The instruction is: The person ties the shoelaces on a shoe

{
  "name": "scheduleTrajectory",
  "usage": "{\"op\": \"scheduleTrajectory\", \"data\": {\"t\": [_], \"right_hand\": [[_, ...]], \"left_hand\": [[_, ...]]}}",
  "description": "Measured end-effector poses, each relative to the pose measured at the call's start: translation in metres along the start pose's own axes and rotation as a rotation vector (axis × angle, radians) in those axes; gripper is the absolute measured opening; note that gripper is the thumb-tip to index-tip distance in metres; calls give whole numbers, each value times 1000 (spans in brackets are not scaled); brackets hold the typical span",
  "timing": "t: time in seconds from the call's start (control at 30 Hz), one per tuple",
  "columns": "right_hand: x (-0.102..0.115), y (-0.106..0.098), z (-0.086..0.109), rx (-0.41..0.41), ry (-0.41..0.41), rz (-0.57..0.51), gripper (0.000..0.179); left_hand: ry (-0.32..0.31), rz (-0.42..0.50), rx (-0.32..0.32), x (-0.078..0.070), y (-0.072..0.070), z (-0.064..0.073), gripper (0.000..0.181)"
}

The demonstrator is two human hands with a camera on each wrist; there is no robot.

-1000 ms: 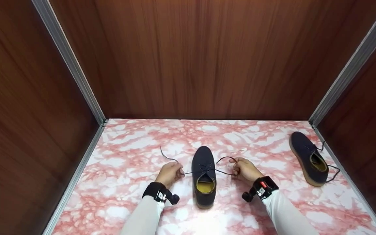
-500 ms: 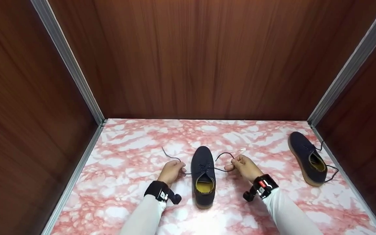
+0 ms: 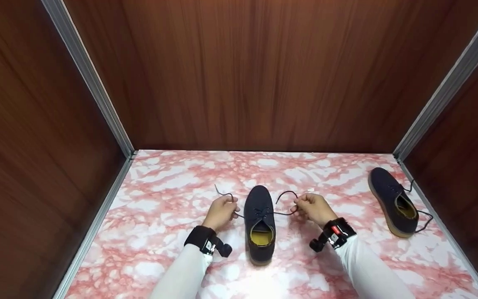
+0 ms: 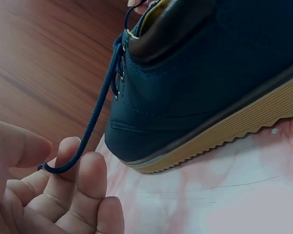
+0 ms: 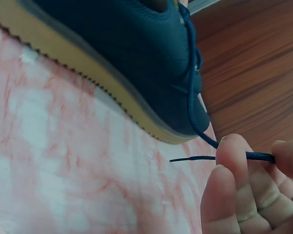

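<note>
A dark navy shoe [image 3: 259, 226] with a yellow lining stands toe-away between my hands. Left of it, my left hand [image 3: 221, 211] pinches one end of its shoelace [image 4: 96, 105]; the loose tip sticks up past the fingers. On the right, my right hand [image 3: 313, 207] pinches the other shoelace end [image 5: 191, 92] between thumb and fingers, and its free tip curves back toward the shoe. In the right wrist view the lace passes behind a fingertip. Both lace ends run out from the eyelets to either side.
A second dark shoe [image 3: 392, 203] with loose laces lies by the right wall. The red-and-white marbled surface [image 3: 172, 178] is bounded by brown wood-look panels [image 3: 259, 74] with grey metal strips [image 3: 93, 83] at the corners.
My left hand has moved slightly forward and toward the shoe with its lace end. My right hand has shifted its fingers on the lace and moved slightly forward. The shoe stays in place.
</note>
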State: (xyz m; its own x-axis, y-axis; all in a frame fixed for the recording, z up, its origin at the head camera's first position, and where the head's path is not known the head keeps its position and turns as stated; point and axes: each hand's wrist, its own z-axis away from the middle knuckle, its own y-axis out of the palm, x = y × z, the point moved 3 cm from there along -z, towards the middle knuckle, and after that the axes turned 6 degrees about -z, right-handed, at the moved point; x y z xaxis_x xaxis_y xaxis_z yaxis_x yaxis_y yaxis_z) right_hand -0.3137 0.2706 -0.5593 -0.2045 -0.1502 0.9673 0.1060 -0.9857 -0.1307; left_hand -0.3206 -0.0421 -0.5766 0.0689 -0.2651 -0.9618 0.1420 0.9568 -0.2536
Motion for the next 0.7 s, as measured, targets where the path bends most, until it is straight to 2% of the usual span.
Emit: {"op": "scheduleTrajectory", "data": {"t": [0.2, 0.3, 0.5, 0.7], "right_hand": [[5, -4, 0, -3, 13, -15, 13], [9, -6, 1, -6, -6, -6, 16], [14, -8, 1, -4, -25, -54, 22], [18, -10, 2, -18, -50, -30, 21]], "left_hand": [[67, -101, 15, -12, 1, 1, 28], [97, -168, 28, -19, 3, 1, 28], [161, -281, 38, -29, 7, 3, 28], [176, -284, 33, -34, 11, 6, 26]]}}
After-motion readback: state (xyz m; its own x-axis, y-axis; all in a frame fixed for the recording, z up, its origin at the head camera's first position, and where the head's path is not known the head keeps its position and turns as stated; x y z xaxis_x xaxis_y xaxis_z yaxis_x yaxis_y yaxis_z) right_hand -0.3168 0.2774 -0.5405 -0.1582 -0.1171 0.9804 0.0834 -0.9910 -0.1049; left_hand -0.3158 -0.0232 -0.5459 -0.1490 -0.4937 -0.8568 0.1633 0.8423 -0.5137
